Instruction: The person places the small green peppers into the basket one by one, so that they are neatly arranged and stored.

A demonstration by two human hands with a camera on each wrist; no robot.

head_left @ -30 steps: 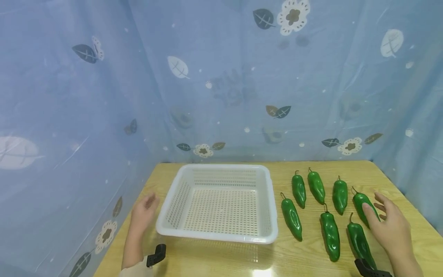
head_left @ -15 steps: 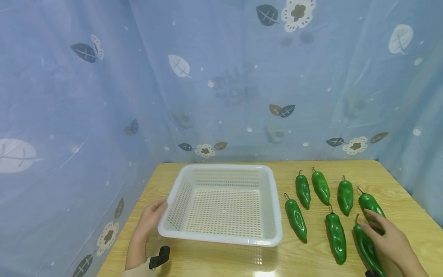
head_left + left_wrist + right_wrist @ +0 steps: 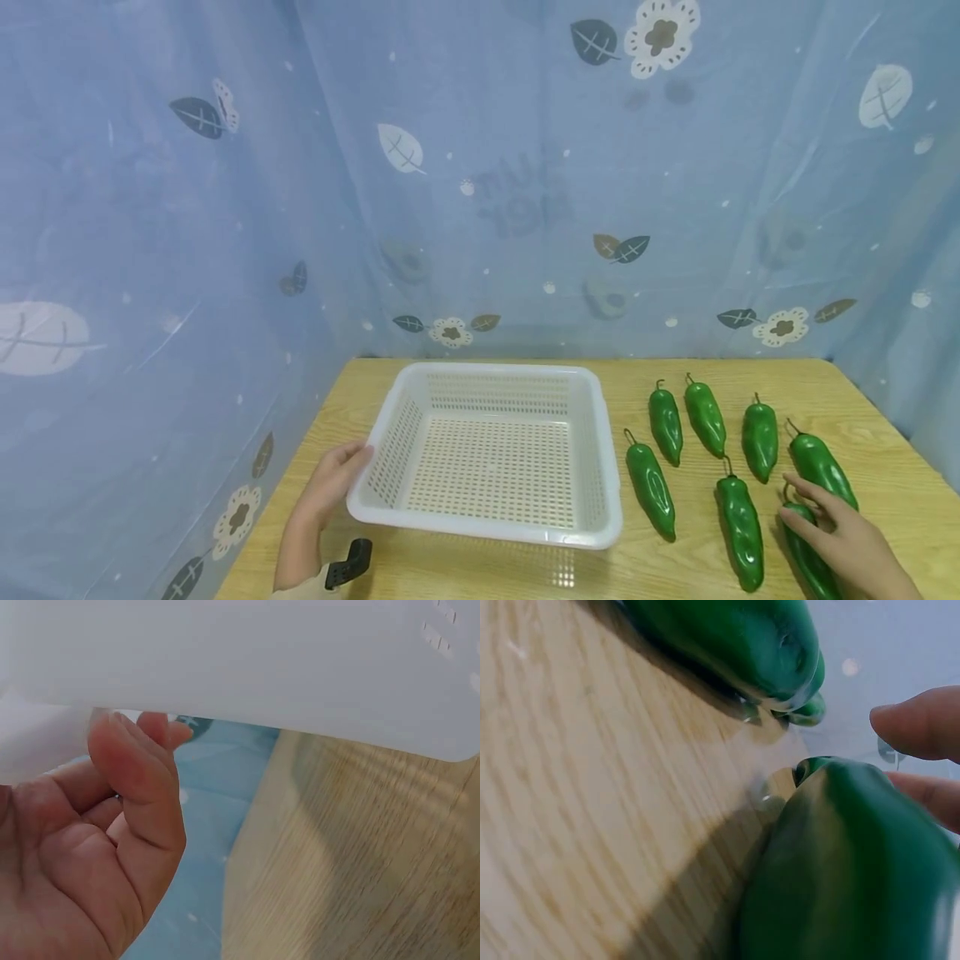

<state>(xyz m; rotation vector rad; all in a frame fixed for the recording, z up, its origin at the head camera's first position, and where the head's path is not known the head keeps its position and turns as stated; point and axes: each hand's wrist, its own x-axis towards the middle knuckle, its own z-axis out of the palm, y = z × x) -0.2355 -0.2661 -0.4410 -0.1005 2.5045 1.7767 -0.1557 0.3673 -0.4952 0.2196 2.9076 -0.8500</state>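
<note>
A white plastic basket with slotted walls stands left of the middle of the table. My left hand holds its left rim. From below, the left wrist view shows bent fingers meeting the edge of the basket. On the right, my right hand hovers over a green pepper, thumb and forefinger spread near its stem end. The right wrist view shows this pepper large, with fingers beyond it and a gap between fingertip and pepper. The hand hides part of the pepper in the head view.
Several other green peppers lie spread over the wooden table between the basket and the right hand, one just beyond that hand. A blue patterned curtain hangs behind and along the left side.
My left hand has moved right from beside the basket onto its left rim. My right hand has come down and toward me, from the farther right pepper to the nearer one.
</note>
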